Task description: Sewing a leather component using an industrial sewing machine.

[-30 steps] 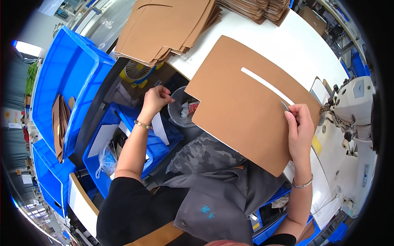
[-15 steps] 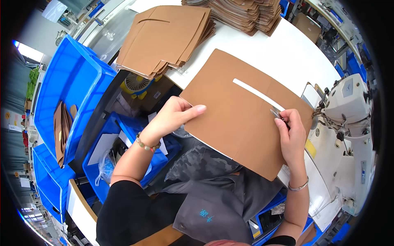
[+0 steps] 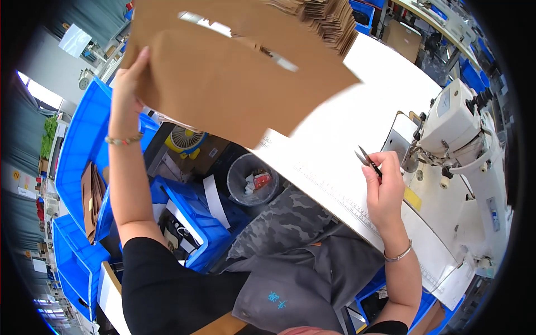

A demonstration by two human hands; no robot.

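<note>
My left hand (image 3: 129, 84) grips the left edge of a large brown panel (image 3: 223, 92), thumb on top. The panel is tilted and slightly blurred, above the far left part of the white table (image 3: 329, 151). A long slot runs across it, and white and brown show through the opening. The panel hides the lower pile of brown pieces seen there before. Over the table's near right part, my right hand (image 3: 385, 181) is closed around small dark thread snips (image 3: 367, 161). Their two pointed blades are slightly apart and point up and left, touching nothing.
A white sewing machine (image 3: 455, 128) stands at the right. Stacked brown pieces (image 3: 329, 22) sit at the far edge. Left are blue bins (image 3: 75, 134), one holding folded brown pieces (image 3: 92, 192). Below the table edge are a small yellow-and-blue fan (image 3: 184, 139) and a waste bin (image 3: 251, 192).
My left hand has carried the brown panel away from my lap, up and left over the piled pieces. My right hand has let go of the panel's right side and keeps the snips.
</note>
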